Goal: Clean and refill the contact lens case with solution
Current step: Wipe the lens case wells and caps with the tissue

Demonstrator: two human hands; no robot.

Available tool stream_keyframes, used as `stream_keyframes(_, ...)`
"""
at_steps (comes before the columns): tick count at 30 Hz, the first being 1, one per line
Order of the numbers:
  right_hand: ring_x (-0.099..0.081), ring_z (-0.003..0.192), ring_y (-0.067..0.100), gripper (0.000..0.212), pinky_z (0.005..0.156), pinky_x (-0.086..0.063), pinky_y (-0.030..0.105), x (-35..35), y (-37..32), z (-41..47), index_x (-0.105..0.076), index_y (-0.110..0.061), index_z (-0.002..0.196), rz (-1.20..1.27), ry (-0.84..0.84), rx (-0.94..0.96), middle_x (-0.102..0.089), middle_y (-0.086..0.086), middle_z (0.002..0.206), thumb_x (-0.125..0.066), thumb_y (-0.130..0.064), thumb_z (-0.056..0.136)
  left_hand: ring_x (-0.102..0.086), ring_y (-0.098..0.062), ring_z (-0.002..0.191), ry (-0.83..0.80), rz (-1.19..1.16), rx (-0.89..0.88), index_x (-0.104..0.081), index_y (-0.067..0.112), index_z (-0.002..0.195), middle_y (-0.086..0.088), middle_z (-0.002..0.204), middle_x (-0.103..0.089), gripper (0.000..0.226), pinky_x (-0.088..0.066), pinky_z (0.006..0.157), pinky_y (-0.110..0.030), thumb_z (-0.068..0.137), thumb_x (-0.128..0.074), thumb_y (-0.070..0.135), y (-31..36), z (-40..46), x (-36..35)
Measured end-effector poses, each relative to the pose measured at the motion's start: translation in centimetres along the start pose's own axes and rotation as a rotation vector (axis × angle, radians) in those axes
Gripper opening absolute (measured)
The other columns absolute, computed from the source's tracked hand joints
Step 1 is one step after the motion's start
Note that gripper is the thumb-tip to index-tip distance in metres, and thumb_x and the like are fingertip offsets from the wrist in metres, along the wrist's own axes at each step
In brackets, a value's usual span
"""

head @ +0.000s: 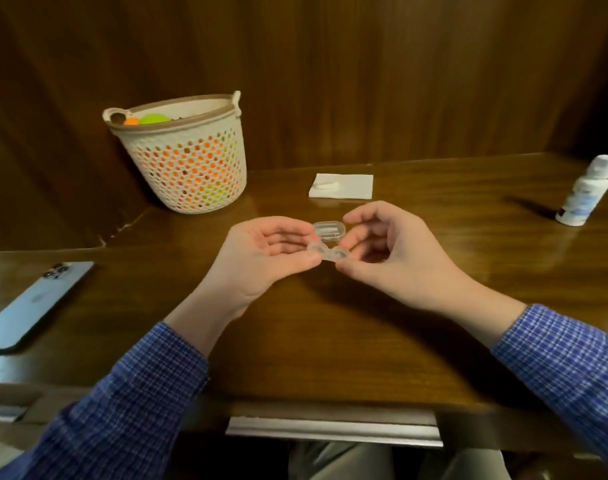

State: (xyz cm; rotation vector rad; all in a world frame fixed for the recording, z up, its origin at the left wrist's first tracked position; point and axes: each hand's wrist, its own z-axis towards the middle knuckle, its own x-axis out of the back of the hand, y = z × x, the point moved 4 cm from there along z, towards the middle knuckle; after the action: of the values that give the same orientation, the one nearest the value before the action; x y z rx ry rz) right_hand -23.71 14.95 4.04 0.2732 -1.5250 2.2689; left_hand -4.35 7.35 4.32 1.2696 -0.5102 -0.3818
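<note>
A clear plastic contact lens case [328, 252] is held above the middle of the wooden table [330, 323], its lid [329, 231] flipped open and pointing away from me. My left hand [268, 254] pinches the case's left end between thumb and fingers. My right hand [389, 247] pinches its right end. Two round wells show on the near half. A white solution bottle [584, 195] with a flip cap stands at the far right of the table, well away from both hands.
A white square napkin [342, 186] with a small pale object on it lies behind the hands. A perforated cream basket [188, 154] holding orange and green items stands at the back left. A blue phone [32, 304] lies face down at the left edge.
</note>
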Motion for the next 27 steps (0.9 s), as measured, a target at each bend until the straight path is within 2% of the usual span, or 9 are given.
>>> stream_keyframes(4,-0.074,0.073,0.011,0.053,0.071,-0.060,0.024,0.5,2.6,0.7,-0.057,-0.035,0.114,-0.131,-0.083,-0.043,-0.074,-0.012,0.094,-0.089,-0.015,0.076,-0.077,-0.017,0.091,-0.173,0.301,0.043,-0.074,0.018,0.114,0.002,0.098,-0.080,0.043,-0.061,0.076,-0.023,0.074,-0.089,0.007,-0.7,2.6,-0.7)
stream_keyframes(8,-0.071,0.073,0.004,0.058,0.065,-0.056,0.017,0.6,4.3,1.2,-0.053,-0.040,0.117,-0.251,-0.131,-0.052,-0.071,-0.022,0.096,-0.089,-0.021,0.076,-0.077,-0.012,0.086,-0.256,0.456,0.049,-0.072,0.020,0.119,0.007,0.095,-0.079,0.047,-0.060,0.071,-0.021,0.077,-0.087,0.006,-2.1,4.2,-1.8)
stream_keyframes(10,-0.069,0.074,0.002,0.060,0.063,-0.054,0.015,0.7,4.9,1.5,-0.051,-0.040,0.119,-0.298,-0.140,-0.066,-0.072,-0.020,0.094,-0.089,-0.023,0.075,-0.076,-0.009,0.085,-0.279,0.510,0.036,-0.071,0.023,0.119,0.011,0.094,-0.078,0.048,-0.060,0.070,-0.020,0.078,-0.087,0.007,-2.7,4.6,-2.3)
stream_keyframes(15,-0.065,0.068,-0.001,0.061,0.059,-0.051,0.013,0.8,5.6,1.7,-0.051,-0.036,0.121,-0.343,-0.150,-0.091,-0.073,-0.015,0.089,-0.089,-0.024,0.075,-0.073,-0.010,0.084,-0.303,0.529,0.003,-0.068,0.033,0.119,0.015,0.097,-0.076,0.050,-0.062,0.072,-0.022,0.079,-0.085,0.008,-3.6,5.0,-2.7)
stream_keyframes(18,-0.065,0.068,0.000,0.060,0.060,-0.051,0.014,0.9,5.6,1.7,-0.054,-0.034,0.122,-0.350,-0.153,-0.116,-0.073,-0.015,0.090,-0.089,-0.026,0.075,-0.073,-0.012,0.085,-0.292,0.519,-0.006,-0.066,0.031,0.124,0.015,0.098,-0.076,0.053,-0.062,0.071,-0.024,0.080,-0.085,0.010,-3.7,5.1,-2.7)
stream_keyframes(21,-0.067,0.076,0.001,0.057,0.065,-0.055,0.015,1.1,5.3,1.7,-0.056,-0.034,0.122,-0.350,-0.183,-0.155,-0.073,-0.015,0.091,-0.089,-0.029,0.075,-0.072,-0.009,0.086,-0.283,0.510,-0.021,-0.065,0.030,0.127,0.017,0.099,-0.075,0.055,-0.056,0.068,-0.016,0.079,-0.086,0.011,-4.0,4.9,-2.7)
stream_keyframes(24,-0.068,0.079,0.006,0.044,0.070,-0.058,0.020,2.0,4.4,2.5,-0.063,-0.029,0.114,-0.331,-0.130,-0.132,-0.073,-0.012,0.094,-0.087,-0.028,0.077,-0.070,-0.007,0.088,-0.271,0.491,-0.030,-0.066,0.030,0.128,0.015,0.098,-0.075,0.057,-0.053,0.070,-0.015,0.078,-0.086,0.011,-4.4,4.7,-2.6)
stream_keyframes(27,-0.067,0.064,0.016,0.022,0.056,-0.060,0.029,3.7,4.3,5.9,-0.067,-0.015,0.107,-0.220,0.010,-0.127,-0.071,-0.002,0.092,-0.078,-0.012,0.088,-0.069,-0.007,0.091,-0.264,0.507,-0.041,-0.066,0.029,0.130,0.014,0.097,-0.074,0.057,-0.052,0.072,-0.016,0.079,-0.085,0.013,-4.8,4.8,-2.6)
